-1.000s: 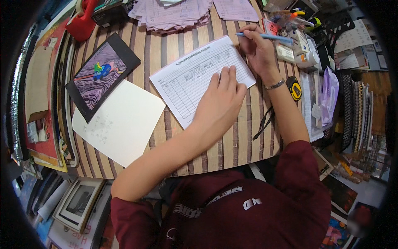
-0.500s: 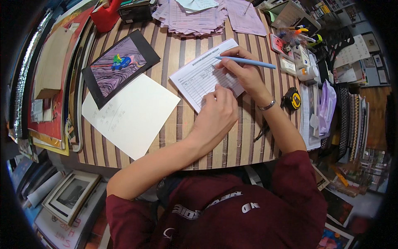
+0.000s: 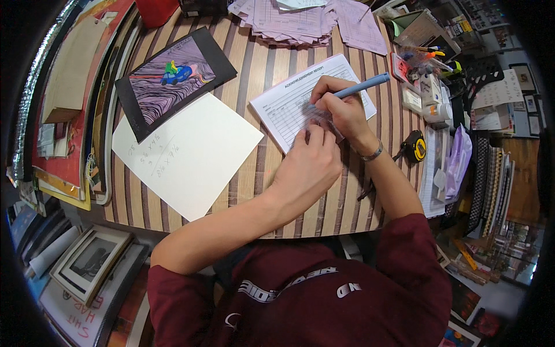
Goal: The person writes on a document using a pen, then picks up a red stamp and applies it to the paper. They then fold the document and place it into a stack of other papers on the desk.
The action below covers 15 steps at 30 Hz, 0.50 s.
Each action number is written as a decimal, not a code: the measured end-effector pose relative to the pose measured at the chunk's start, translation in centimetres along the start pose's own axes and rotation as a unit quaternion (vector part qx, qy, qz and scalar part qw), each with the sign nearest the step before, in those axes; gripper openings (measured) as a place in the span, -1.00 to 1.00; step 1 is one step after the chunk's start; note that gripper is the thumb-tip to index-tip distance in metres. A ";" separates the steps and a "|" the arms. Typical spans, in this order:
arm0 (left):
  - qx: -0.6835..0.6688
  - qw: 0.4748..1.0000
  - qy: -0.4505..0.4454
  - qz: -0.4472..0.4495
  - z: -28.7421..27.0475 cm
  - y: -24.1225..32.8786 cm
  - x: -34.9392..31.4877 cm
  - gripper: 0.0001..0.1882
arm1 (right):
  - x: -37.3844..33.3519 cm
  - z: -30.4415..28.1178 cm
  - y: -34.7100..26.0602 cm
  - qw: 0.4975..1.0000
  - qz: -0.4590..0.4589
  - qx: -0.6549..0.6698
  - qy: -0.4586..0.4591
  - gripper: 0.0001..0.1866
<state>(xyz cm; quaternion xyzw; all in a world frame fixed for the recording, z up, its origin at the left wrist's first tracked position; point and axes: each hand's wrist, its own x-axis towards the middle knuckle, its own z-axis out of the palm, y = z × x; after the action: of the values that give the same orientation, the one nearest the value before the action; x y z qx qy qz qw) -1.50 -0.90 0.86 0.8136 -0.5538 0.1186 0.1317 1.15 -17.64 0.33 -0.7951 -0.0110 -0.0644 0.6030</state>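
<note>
In the head view, the right hand (image 3: 347, 115) is holding a blue pen (image 3: 370, 84), its fingers (image 3: 324, 87) closing around the barrel near the writing end. The pen is slanting over a white pad of lined forms (image 3: 281, 107), its back end pointing up and to the right; whether its tip is touching the paper is too small to tell. The left hand (image 3: 312, 162) is resting over the pad's lower edge, just beside the right hand, its fingers bending loosely; whether they are gripping anything cannot be told.

The pad is lying tilted on a striped bench (image 3: 243, 182). To its left, a pale sheet with handwritten figures (image 3: 202, 150) is lying near it, and a black-bordered picture (image 3: 130, 110) is overlapping that sheet's upper edge. Beyond the pad, pink slips (image 3: 289, 23) are spreading in a pile. A yellow and black tape measure (image 3: 415, 146) is sitting to the right of the right forearm, and a white jar (image 3: 436, 113) is standing farther up, near the bench's right side.
</note>
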 end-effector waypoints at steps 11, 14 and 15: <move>-0.028 1.000 -0.004 0.005 0.0 -0.1 0.0 -0.83 | -0.5 0.5 0.1 1.000 -0.002 -0.008 0.016 -0.88; -0.030 1.000 -0.001 0.008 0.0 0.0 0.1 -0.83 | -0.4 0.4 -0.2 1.000 0.004 -0.009 0.013 -0.87; -0.029 1.000 -0.004 0.009 0.0 0.0 0.1 -0.83 | -0.3 0.5 -0.3 1.000 0.007 -0.008 0.014 -0.87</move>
<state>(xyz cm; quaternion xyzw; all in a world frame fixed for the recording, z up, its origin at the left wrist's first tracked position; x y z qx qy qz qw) -1.44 -0.98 0.92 0.8048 -0.5648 0.1005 0.1520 0.85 -17.06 0.47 -0.7990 0.0036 -0.0712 0.5971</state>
